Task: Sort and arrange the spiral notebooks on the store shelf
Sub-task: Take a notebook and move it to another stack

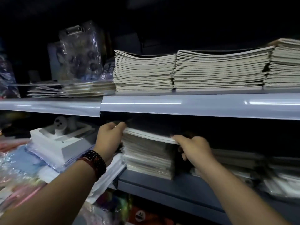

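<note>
The upper shelf (194, 105) carries three tall, squared piles of notebooks (219, 70), and the lower shelf (162, 187) holds the pile (146, 158) now being worked on, rougher at its edges. The step in hand looks like seating or lifting the top notebook (149, 135), which lies slightly raised on that pile. The left grip (110, 137) curls its fingers over the notebook's left corner. The right grip (194, 146) pinches the right front corner (the thumb seems to sit underneath, though blur hides it). Next, both hands probably need to move level together, squaring the edges with the pile.
</note>
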Motion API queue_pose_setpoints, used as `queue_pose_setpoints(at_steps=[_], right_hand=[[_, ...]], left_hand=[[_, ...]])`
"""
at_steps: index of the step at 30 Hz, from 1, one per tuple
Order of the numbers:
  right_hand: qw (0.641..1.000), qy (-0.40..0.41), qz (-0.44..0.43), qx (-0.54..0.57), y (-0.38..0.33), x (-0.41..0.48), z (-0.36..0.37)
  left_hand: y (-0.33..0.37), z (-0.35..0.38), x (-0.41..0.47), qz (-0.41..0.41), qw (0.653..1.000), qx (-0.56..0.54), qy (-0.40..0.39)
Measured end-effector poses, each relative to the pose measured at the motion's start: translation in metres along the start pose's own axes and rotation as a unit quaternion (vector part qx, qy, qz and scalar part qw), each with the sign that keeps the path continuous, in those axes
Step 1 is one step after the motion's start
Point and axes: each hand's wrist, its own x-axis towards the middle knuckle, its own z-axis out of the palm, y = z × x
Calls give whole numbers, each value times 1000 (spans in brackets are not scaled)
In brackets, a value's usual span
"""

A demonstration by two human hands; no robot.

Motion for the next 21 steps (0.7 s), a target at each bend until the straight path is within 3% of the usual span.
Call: queue_pose_setpoints(at_steps=[7,9,11,13,16,21], right_hand=[[987,-17,20,-158,6,40,45],[976,-30,11,-217,15,52,53],[961,-62,15,-267,21,56,54],[958,-74,22,-277,23,56,52],[964,-64,23,-256,25,47,45],[980,-43,-70,-182,29,16,8]], left_hand=[[-12,-5,66,-60,997,24,45],[-18,-1,71,-113,991,69,34],[-20,1,63,-107,968,226,19],[-29,0,66,-131,988,75,46],[-31,-6,50,-135,988,-2,73],[-42,-32,19,-64,992,50,97]])
